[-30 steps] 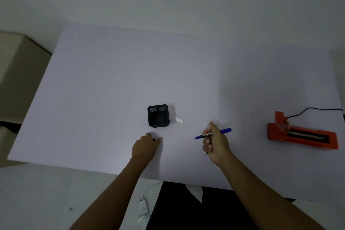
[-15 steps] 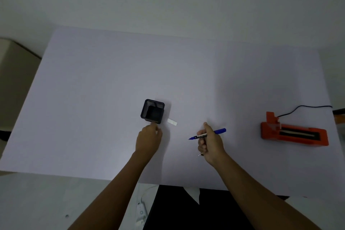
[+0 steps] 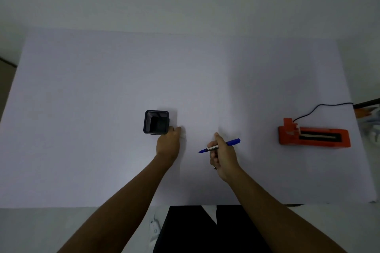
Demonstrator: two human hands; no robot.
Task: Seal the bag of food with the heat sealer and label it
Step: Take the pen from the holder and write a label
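My right hand (image 3: 223, 156) grips a blue pen (image 3: 233, 141) with its uncapped tip pointing left, just above the table. My left hand (image 3: 168, 142) lies knuckles up beside the front right corner of a black square holder (image 3: 156, 122). Its fingertips cover a small white label (image 3: 183, 136), of which only a pale edge shows. The orange heat sealer (image 3: 314, 135) lies at the right of the table, apart from both hands, with a black cord (image 3: 320, 106) running off to the right. I see no bag of food.
The white table (image 3: 102, 88) reaches back to a pale wall. Its front edge runs just in front of my body. Some orange and dark items (image 3: 368, 109) stick in at the far right edge, past the sealer.
My left hand has moved forward and to the right, from in front of the holder onto the white label, which is now mostly hidden. My right hand has kept the pen and hardly moved.
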